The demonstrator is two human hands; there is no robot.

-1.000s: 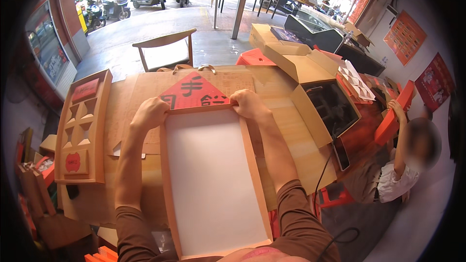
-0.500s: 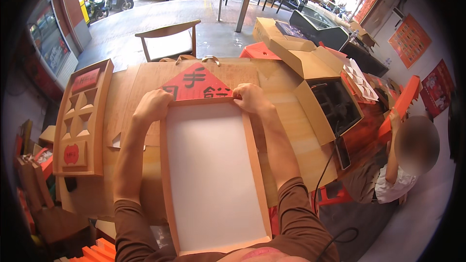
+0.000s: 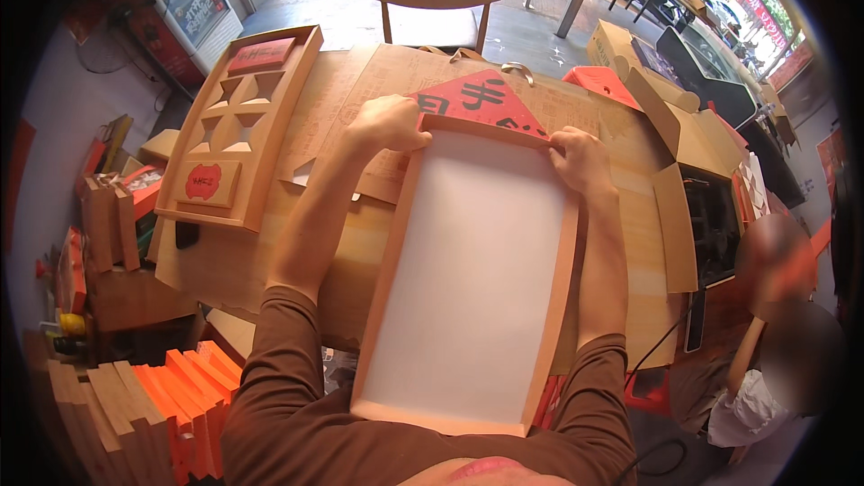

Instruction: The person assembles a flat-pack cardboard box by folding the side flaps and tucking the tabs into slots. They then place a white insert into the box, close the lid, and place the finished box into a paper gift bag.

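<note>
Cluttered table; shallow tray hides red triangle's base.

My head leans further forward, so the shallow tray and red triangular flap now sit lower in view; my grip is unchanged.

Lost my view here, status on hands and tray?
Left hand and right hand grip far corners of shallow tray. Red flap beyond. Nothing blocking.
</note>
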